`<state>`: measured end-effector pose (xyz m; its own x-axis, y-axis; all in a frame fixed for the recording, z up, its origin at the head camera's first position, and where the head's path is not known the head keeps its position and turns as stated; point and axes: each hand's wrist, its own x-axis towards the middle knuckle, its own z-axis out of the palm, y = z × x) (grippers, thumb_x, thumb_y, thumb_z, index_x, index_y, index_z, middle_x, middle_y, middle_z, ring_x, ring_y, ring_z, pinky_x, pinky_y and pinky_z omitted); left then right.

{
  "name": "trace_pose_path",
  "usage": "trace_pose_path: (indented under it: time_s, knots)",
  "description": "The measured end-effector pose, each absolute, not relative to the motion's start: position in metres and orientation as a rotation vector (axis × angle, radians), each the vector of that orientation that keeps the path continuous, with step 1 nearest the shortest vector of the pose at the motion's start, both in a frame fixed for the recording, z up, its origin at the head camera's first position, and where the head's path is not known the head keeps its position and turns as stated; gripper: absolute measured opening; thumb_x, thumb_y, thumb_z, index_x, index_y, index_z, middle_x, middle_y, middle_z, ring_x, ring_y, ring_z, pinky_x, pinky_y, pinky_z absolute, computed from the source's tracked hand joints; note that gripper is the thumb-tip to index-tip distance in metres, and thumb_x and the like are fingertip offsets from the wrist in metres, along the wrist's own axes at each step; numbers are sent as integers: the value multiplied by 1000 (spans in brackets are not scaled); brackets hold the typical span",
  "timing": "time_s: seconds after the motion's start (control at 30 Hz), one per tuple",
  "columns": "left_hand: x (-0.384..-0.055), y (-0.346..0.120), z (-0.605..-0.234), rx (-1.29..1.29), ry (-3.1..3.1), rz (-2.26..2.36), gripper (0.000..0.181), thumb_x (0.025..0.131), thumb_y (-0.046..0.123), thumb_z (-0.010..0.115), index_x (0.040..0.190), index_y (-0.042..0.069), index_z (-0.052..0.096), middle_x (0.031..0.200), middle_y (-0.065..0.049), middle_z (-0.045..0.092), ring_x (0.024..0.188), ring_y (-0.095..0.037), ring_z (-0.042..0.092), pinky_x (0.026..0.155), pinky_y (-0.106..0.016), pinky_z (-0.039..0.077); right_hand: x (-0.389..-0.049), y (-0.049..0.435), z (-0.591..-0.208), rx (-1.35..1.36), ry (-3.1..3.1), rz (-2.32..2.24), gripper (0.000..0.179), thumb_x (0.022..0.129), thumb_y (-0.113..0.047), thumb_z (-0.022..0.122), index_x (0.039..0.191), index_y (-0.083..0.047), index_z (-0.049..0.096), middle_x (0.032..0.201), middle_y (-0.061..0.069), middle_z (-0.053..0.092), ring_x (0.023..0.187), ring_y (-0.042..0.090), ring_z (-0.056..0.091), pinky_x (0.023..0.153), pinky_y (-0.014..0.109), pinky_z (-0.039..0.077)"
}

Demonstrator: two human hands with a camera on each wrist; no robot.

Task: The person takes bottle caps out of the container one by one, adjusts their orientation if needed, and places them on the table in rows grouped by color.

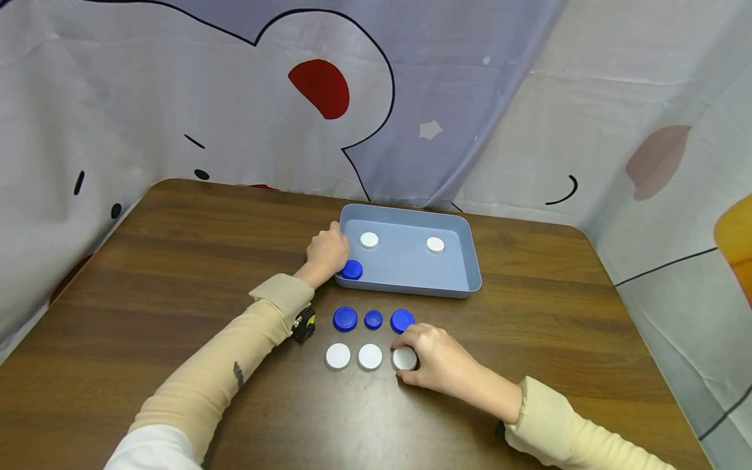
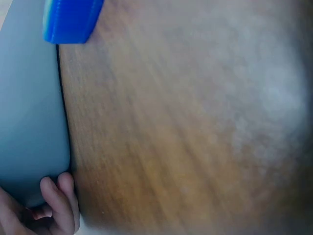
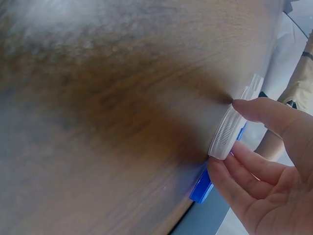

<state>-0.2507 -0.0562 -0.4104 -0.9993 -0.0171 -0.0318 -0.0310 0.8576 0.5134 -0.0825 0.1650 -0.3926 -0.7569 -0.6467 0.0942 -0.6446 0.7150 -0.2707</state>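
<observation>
Pinching a white cap (image 1: 403,358) between thumb and fingers, the right hand (image 1: 437,361) sits below centre; the left hand (image 1: 328,253) grips the tray's (image 1: 402,264) left edge at upper centre. Two white caps (image 1: 369,240) and a blue cap (image 1: 352,269), possibly touching the wall, lie inside; six sit outside in two rows, seemingly partway. Open table (image 1: 564,326) spreads at right and lower left.

Tray (image 1: 402,261) and caps (image 1: 369,357) on wooden table (image 1: 235,235)
</observation>
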Motion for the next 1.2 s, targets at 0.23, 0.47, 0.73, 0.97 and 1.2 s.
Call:
trace_pose_path:
  time_s: [0.23,0.47,0.73,0.97,1.2]
  knots:
    - [-251,-57,-411,-30,3003,830,31,102,22,35,121,0,47,109,-28,63,100,-43,64,79,-52,53,-85,165,-384,-1102,2917,-493,36,67,-26,85,96,-12,70,94,-2,69,92,15,63,83,35,52]
    - [-251,-58,-411,-32,3004,846,32,102,22,33,121,0,47,109,-28,63,101,-43,63,79,-53,52,-92,166,-374,-1143,2967,-529,31,70,-21,83,96,-10,69,97,0,69,93,17,63,83,35,51]
    - [-251,-58,-411,-31,2984,855,39,103,24,30,129,-1,44,113,-29,62,104,-44,62,81,-53,52,-98,165,-368,-1236,2955,-537,28,70,-15,81,95,-9,69,92,-1,69,89,13,61,80,32,51]
    - [-251,-59,-410,-30,2983,870,42,103,24,29,134,-1,43,117,-29,61,106,-45,61,83,-54,51,-108,163,-360,-1265,2954,-552,21,72,-15,80,89,-10,68,84,-1,66,81,11,57,75,27,50]
    - [-251,-58,-411,-38,2990,880,41,102,24,29,133,1,44,118,-29,61,107,-45,61,83,-56,51,-121,155,-351,-1192,2977,-547,16,76,-15,77,89,-10,69,81,-1,68,77,10,60,72,27,50]
